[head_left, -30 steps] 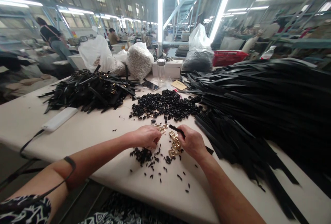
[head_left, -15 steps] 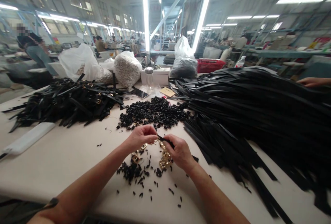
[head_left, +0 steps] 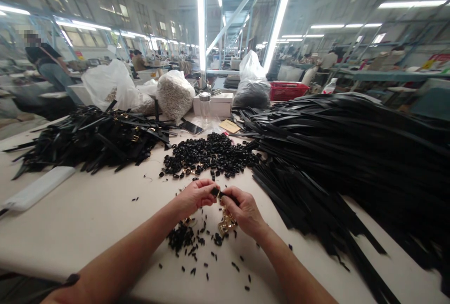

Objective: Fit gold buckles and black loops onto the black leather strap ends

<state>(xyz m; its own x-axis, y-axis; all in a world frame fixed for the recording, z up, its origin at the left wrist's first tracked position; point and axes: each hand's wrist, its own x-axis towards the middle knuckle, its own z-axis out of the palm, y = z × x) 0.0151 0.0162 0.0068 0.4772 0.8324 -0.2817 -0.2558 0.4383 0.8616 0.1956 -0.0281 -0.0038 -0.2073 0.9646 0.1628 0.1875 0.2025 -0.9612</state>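
Observation:
Between my two hands is a short black strap (head_left: 215, 192) with a bit of gold metal, apparently a buckle, on it. My left hand (head_left: 195, 197) pinches the strap's left end between thumb and fingertips. My right hand (head_left: 245, 209) is closed around its other part, the fingers hiding much of it. Gold buckles (head_left: 227, 223) lie in a small heap below and beside my right hand. Under my left wrist is a heap of tiny black pieces (head_left: 180, 237), with several scattered nearer me. A pile of black loops (head_left: 207, 152) lies just beyond both hands.
Long black straps (head_left: 326, 130) cover the right side of the table. Buckled black straps (head_left: 94, 137) are heaped at left, near a white bar-shaped object (head_left: 40, 188). Farther back stand plastic bags (head_left: 251, 84), a jar (head_left: 205, 107), a phone (head_left: 191, 126) and a red basket (head_left: 288, 90).
My hands have come slightly nearer to me, and gold metal now shows at the strap between them. Another person's hand at the far right has left the view.

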